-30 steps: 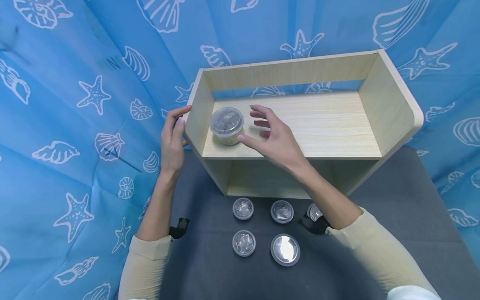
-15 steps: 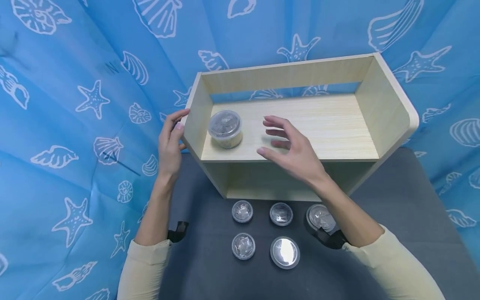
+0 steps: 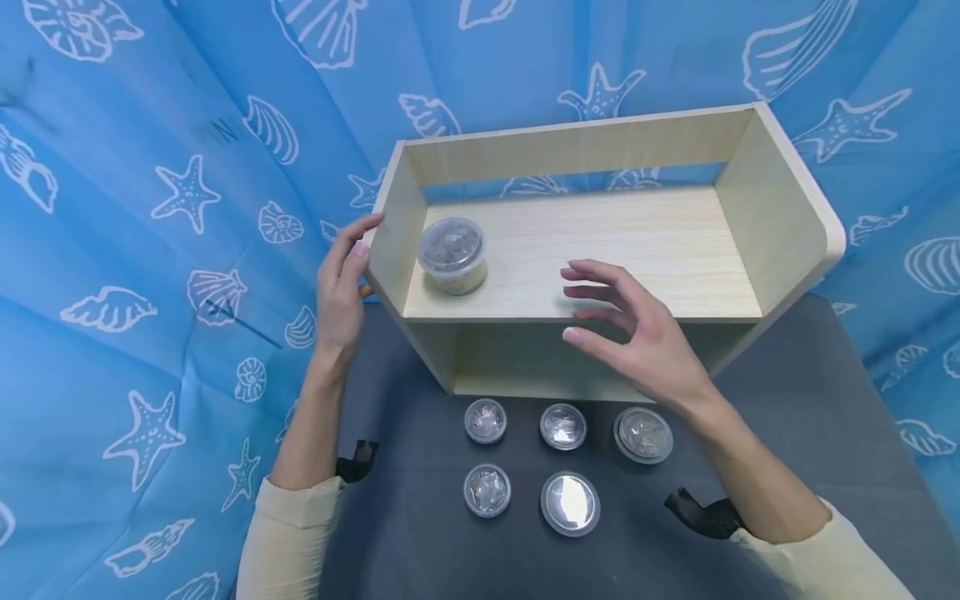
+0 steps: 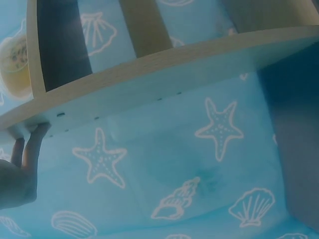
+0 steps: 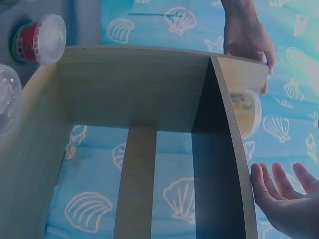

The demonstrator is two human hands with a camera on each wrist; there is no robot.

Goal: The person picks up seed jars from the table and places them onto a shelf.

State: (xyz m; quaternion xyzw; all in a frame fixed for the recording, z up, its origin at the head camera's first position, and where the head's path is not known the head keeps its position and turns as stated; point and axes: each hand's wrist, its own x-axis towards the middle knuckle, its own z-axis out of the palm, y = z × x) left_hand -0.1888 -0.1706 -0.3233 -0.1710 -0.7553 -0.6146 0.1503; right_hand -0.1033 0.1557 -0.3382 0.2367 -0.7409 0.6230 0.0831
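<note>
My left hand rests against the left side panel of a pale wooden two-level shelf, its fingertips at the panel's edge. In the left wrist view, two fingers touch the panel's outer face. A round plastic tub with a clear lid and yellowish contents stands upright at the left end of the upper shelf board. My right hand, fingers spread and slightly bent, holds nothing. It hovers before the shelf's front edge, well right of the tub. In the right wrist view, the tub appears between both hands.
Several lidded tubs stand on the dark grey tabletop before the shelf, among them a tub at the right and a shiny-lidded tub nearer the front. A blue shell-patterned curtain hangs behind and to the left.
My right hand has moved away from the tub, right and toward the front, uncovering the right-hand tub on the table. The upper-shelf tub and my left hand have stayed in place.
</note>
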